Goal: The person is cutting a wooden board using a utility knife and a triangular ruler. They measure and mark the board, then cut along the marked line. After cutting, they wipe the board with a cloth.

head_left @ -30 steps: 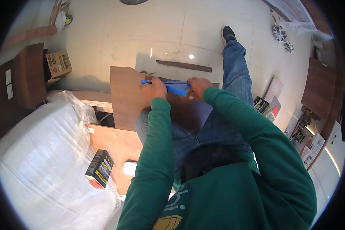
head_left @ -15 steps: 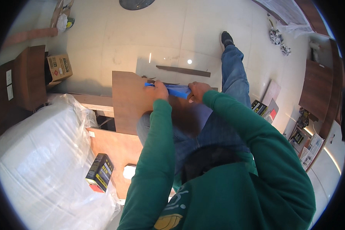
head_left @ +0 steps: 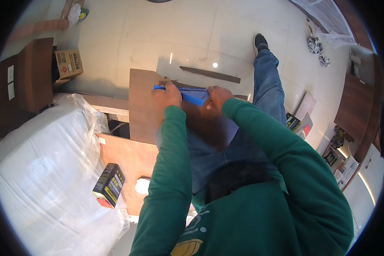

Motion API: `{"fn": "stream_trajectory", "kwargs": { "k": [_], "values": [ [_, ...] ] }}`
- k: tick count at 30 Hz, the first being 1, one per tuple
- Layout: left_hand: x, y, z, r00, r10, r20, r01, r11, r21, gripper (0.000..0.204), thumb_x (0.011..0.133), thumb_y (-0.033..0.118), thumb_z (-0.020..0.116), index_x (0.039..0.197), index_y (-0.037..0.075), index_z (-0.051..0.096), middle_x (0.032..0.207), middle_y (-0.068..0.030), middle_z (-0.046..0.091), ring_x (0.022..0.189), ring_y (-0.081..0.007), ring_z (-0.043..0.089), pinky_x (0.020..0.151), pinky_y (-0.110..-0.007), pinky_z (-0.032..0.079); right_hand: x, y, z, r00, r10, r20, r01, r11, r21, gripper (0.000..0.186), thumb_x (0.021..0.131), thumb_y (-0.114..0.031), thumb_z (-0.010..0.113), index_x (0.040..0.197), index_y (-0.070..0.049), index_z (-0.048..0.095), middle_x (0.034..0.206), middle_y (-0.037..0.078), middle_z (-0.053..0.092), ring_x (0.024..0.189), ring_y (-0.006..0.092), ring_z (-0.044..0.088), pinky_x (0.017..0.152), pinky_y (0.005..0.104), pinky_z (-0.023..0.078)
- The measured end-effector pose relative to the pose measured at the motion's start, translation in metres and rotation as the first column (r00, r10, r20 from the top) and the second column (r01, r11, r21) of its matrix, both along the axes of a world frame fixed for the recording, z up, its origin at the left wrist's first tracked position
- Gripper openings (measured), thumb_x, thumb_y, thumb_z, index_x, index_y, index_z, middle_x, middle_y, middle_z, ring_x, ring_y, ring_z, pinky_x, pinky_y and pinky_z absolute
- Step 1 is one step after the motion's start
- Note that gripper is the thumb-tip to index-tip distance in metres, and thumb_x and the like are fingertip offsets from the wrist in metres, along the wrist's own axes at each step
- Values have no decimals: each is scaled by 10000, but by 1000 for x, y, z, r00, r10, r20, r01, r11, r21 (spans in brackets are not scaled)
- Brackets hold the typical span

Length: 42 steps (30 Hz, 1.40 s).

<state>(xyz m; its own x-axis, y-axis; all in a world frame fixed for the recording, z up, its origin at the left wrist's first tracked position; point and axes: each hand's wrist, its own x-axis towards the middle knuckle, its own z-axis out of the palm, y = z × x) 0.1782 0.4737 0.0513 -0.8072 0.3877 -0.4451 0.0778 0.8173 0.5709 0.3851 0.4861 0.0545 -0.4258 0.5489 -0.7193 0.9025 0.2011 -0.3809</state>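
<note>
A long blue strip [head_left: 193,99], its exact kind unclear, stretches between my two hands over a brown wood panel [head_left: 141,106]. My left hand [head_left: 168,94] is closed around its left part, and a short blue end pokes out past the fingers. At the other end my right hand [head_left: 219,96] pinches the strip, with a brown edge just under the fingertips. The panel's near part is blurred and reaches over my lap. A thin dark wood offcut [head_left: 210,74] lies on the floor beyond.
Plastic sheeting [head_left: 42,170] drapes a bulky form at left. A black box [head_left: 109,185] stands beside it on a brown board [head_left: 128,151]. A cardboard carton [head_left: 69,64] sits at far left. My outstretched leg [head_left: 268,81], then boards and boxes [head_left: 293,122], are at right.
My left hand has slid left along the panel, and the gap between my hands is slightly wider. The whole view has shifted a little. Both hands keep hold of the blue strip.
</note>
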Motion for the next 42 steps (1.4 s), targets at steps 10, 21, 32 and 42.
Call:
{"fn": "stream_trajectory", "kwargs": {
  "k": [10, 21, 32, 42],
  "values": [
    [-11, -1, -49, 994, -109, -19, 109, 994, 9, 421, 843, 217, 652, 1033, -147, 557, 1020, -322, 693, 976, -439, 711, 887, -515, 552, -8, 14, 5, 996, 43, 75, -36, 995, -91, 629, 842, -402, 866, 1214, 32, 603, 1192, 246, 708, 1211, 405, 648, 1005, 507, 535],
    [-57, 4, -1, 985, 4, 175, -12, 999, 49, 410, 868, 237, 661, 1025, -134, 585, 983, -291, 702, 923, -381, 708, 854, -467, 552, -52, 2, 22, 999, -9, 48, 5, 997, 78, 741, 786, -435, 905, 1225, 42, 546, 1185, 214, 721, 1156, 370, 690, 1060, 501, 475],
    [-58, 8, -9, 997, -62, 41, 64, 997, -46, 391, 856, 215, 667, 1061, -114, 615, 1021, -294, 719, 993, -411, 716, 894, -472, 545, -52, 11, 9, 994, 59, 96, -59, 998, -4, 658, 835, -433, 871, 1173, 16, 530, 1013, 220, 764, 992, 407, 750, 1093, 520, 432],
    [-40, 18, -26, 998, -49, -42, 47, 998, -29, 359, 856, 206, 657, 956, -138, 634, 935, -296, 728, 916, -446, 734, 845, -494, 571, -46, 21, 11, 981, 74, 182, -65, 996, -53, 831, 826, -559, 845, 1357, 9, 552, 1270, 233, 702, 1215, 342, 687, 1100, 581, 401]
  ]
}}
